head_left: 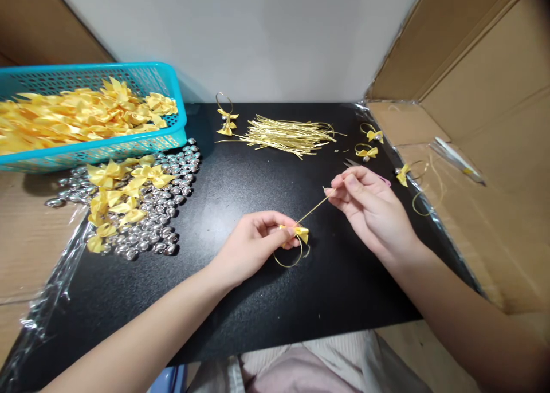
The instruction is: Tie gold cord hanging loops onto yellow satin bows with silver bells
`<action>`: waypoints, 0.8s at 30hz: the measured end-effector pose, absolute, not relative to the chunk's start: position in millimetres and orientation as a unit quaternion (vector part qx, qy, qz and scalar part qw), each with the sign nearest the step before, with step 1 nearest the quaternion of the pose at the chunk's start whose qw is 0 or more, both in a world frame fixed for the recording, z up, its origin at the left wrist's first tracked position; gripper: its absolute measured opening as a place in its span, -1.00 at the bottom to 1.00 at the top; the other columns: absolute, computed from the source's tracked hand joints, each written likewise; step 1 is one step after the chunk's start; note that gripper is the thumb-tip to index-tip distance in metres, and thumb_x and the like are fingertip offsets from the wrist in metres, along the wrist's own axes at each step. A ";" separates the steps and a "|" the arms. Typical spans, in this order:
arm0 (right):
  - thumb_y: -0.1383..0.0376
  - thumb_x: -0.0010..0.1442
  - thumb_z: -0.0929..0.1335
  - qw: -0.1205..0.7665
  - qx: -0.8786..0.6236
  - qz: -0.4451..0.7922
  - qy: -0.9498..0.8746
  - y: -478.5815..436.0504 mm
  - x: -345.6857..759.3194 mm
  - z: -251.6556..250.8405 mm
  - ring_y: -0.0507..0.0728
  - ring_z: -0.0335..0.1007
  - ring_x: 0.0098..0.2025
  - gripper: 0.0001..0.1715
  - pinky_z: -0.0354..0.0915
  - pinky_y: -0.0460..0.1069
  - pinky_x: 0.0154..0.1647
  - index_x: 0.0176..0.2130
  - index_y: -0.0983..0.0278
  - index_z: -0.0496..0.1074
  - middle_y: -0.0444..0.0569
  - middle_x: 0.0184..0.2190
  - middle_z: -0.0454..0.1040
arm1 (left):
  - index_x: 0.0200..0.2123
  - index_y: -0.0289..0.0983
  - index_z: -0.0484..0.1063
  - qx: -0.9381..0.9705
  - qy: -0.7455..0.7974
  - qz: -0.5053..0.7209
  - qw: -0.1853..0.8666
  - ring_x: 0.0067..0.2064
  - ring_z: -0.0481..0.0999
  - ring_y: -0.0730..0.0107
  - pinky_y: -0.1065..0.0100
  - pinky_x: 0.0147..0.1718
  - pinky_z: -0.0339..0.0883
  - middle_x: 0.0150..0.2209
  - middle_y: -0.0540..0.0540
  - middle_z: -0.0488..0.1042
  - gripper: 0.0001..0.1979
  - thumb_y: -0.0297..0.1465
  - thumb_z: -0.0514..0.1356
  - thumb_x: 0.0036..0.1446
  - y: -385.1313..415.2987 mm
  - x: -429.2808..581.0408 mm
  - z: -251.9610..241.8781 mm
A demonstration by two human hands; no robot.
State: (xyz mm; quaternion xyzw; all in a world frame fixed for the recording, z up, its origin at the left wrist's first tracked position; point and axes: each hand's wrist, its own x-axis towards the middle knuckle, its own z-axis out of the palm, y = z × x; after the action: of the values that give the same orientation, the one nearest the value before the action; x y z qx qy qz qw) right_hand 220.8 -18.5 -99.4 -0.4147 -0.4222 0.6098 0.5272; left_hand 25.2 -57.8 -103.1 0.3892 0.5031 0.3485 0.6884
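My left hand (253, 241) pinches a small yellow ribbon bow (299, 231) just above the black table (258, 301). A gold cord (313, 208) runs from the bow up to my right hand (369, 207), whose fingertips pinch the cord's end. Below the bow the cord curls into a loop (289, 261). Both hands are closed on their parts, near the table's middle.
A teal basket (172, 89) of yellow bows stands at the back left. In front of it lie several silver bells (167, 204) and loose bows (116, 192). A bundle of gold cords (287, 135) lies at the back. Finished bows (367, 151) and cardboard (485, 169) lie to the right.
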 end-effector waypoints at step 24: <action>-0.04 0.12 0.40 0.492 -0.406 0.566 -0.523 -14.2 233.6 -83.0 -0.01 0.27 -0.52 -0.67 0.45 0.04 -0.13 -0.39 0.08 0.28 -0.25 -0.54 0.27 | -0.39 -0.33 0.54 0.424 0.499 0.336 0.677 -0.38 0.56 0.43 0.43 -0.28 0.41 -0.43 -0.07 0.61 -0.89 -0.40 0.34 0.02 -59.2 25.9 -108.8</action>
State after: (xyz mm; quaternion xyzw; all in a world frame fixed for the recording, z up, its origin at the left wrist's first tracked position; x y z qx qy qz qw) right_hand 233.6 -14.2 -83.0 -0.4057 -0.5229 0.5655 0.4922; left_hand 25.9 -59.2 -108.8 0.4237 0.4995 0.3356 0.6770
